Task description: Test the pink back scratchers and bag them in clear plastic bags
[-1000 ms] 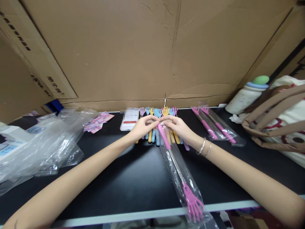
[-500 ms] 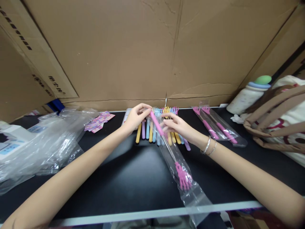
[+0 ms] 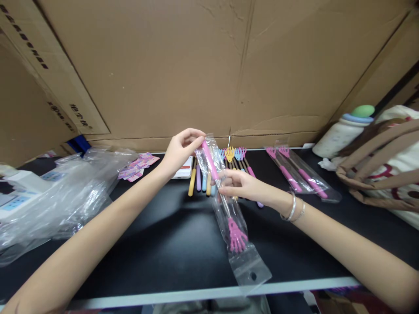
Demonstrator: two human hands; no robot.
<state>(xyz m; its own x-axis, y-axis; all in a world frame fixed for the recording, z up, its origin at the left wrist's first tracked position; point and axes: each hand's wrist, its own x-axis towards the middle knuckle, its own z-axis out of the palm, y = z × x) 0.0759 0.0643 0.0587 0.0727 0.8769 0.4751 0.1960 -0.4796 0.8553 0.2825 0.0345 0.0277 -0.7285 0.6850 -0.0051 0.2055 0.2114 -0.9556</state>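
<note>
A pink hand-shaped back scratcher [image 3: 236, 234] sits inside a clear plastic sleeve [image 3: 248, 274] that slants down toward me over the black table [image 3: 170, 244]. My left hand [image 3: 179, 150] pinches the sleeve's top end and the pink handle. Lower down, my right hand [image 3: 244, 188] is closed round the sleeve at the metal stem. Behind my hands lies a row of several loose scratchers [image 3: 203, 176] in yellow, purple, blue and pink.
Two bagged pink scratchers [image 3: 296, 175] lie at the right. Beyond them stand a white bottle [image 3: 340, 131] and a cloth bag [image 3: 386, 163]. A heap of clear bags [image 3: 59, 196], pink cards [image 3: 137, 165] and a phone [image 3: 185, 168] sit on the left. Cardboard [image 3: 196, 65] walls the back.
Both hands have lifted the bagged pink scratcher up off the table and away from me. The left hand rose highest, and the claw end slid back from the table's near edge.
</note>
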